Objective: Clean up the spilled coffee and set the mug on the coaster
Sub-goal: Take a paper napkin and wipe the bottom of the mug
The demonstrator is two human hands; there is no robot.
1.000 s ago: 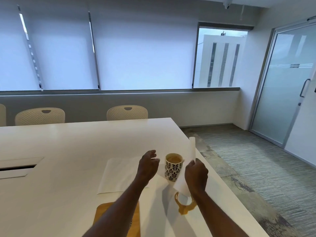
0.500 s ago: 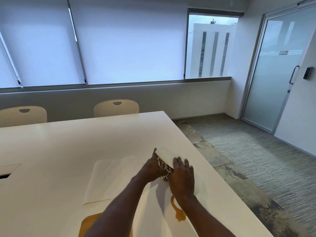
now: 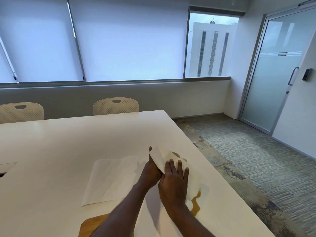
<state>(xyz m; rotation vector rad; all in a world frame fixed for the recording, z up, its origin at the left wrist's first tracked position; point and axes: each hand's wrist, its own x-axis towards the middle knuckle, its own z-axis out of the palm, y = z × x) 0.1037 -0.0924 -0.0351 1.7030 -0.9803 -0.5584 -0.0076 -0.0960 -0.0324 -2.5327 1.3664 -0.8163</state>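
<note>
**Mug wrapped in paper towel beside the spill**

A white paper towel [image 3: 161, 159] is held around the mug [image 3: 176, 155], of which only a sliver of the rim is seen above the paper; the mug stands on the white surface [image 3: 68, 142] near its right edge. The left hand [image 3: 152, 170] is curled against the mug's left side, under the towel's edge. The right hand [image 3: 174, 180] is laid flat, fingers spread, pressing the towel against the mug's near side. The towel's lower end hangs down to the brown coffee spill [image 3: 195, 205], which is pooled on the surface just right of the right wrist. A second paper sheet [image 3: 111, 178] lies flat to the left of the hands. A wooden coaster [image 3: 90, 226] is seen at the bottom edge, partly covered by the left forearm.
</note>
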